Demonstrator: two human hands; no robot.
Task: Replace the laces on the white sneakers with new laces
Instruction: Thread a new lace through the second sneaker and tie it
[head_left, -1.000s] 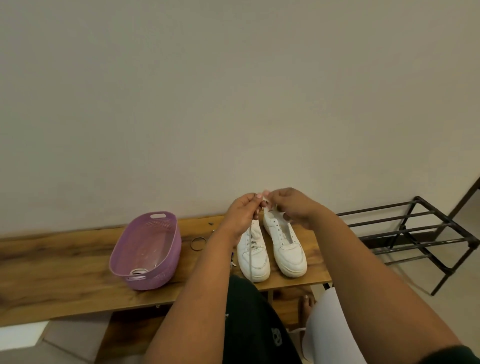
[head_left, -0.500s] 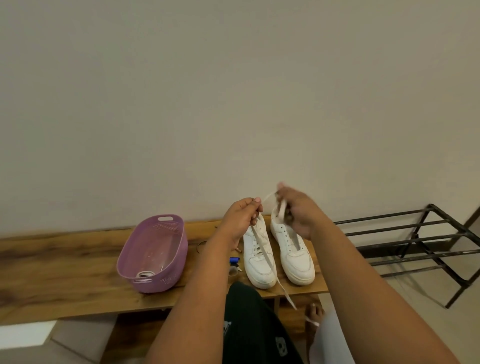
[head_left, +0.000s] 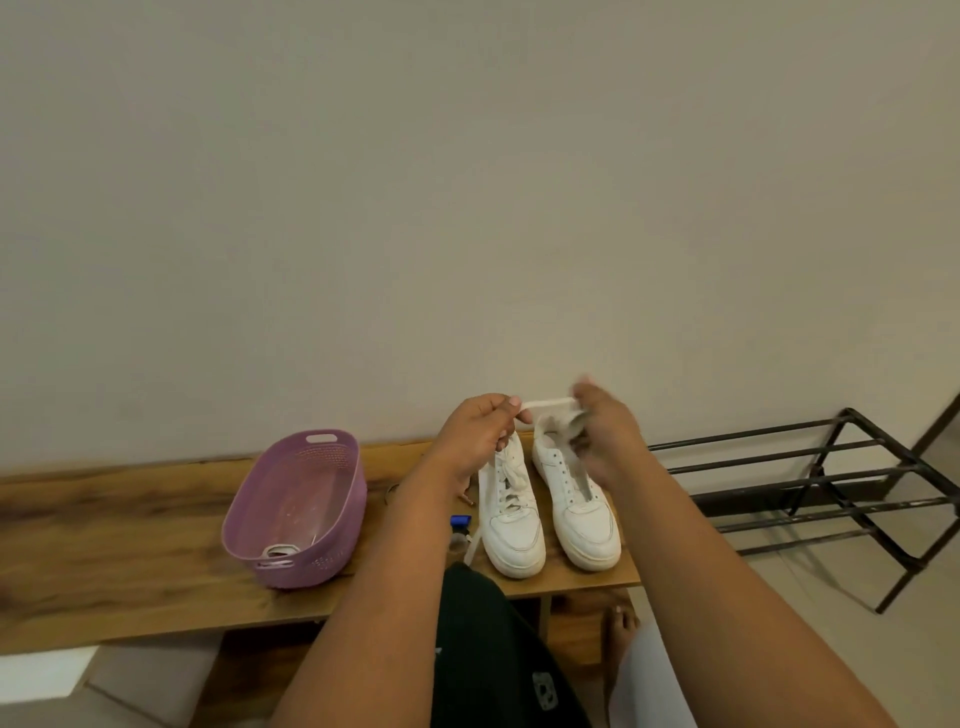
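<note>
Both hands sit just below frame centre: left hand (head_left: 480, 434) pinches one end of a flat white shoelace (head_left: 545, 404), blurry right hand (head_left: 605, 431) grips the rest. Right below, two white leather sneakers (head_left: 576, 506) on the long wooden bench (head_left: 130, 525); purple plastic basket (head_left: 296, 506) lower left.

Head view, forward-down over bench (head_left: 130, 545)

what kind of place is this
Probably a home entryway or shoe corner, though that is a guess: a low wooden bench against a plain wall, a metal shoe rack on the tiled floor beside it, and white sneakers on the bench.
</note>
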